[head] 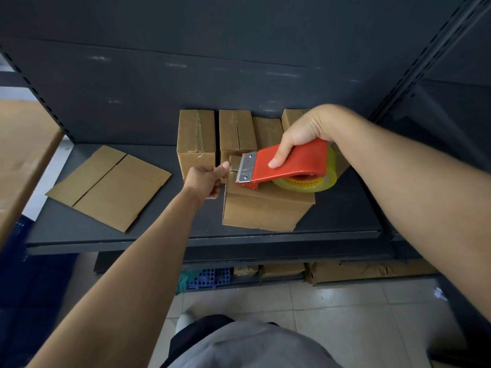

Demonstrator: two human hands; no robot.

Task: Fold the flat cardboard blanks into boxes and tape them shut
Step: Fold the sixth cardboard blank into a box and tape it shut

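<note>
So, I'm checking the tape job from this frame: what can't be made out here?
Head view only:
Top seam of the brown cardboard box: covered by the red plastic tape dispenser and yellowish tape roll.
Rightmost brown box at the back: mostly behind the right hand.
What the left hand has in its grip: clear tape, if any, is too faint.
Cartons under the dark shelf: cut off by its front edge.

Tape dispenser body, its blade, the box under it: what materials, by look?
Dispenser body: smooth red, thin bent sheet, likely painted metal, possibly plastic. Blade: bare silvery metal, serrated edge, rivets. Box: brown matte cardboard, creased flaps.
</note>
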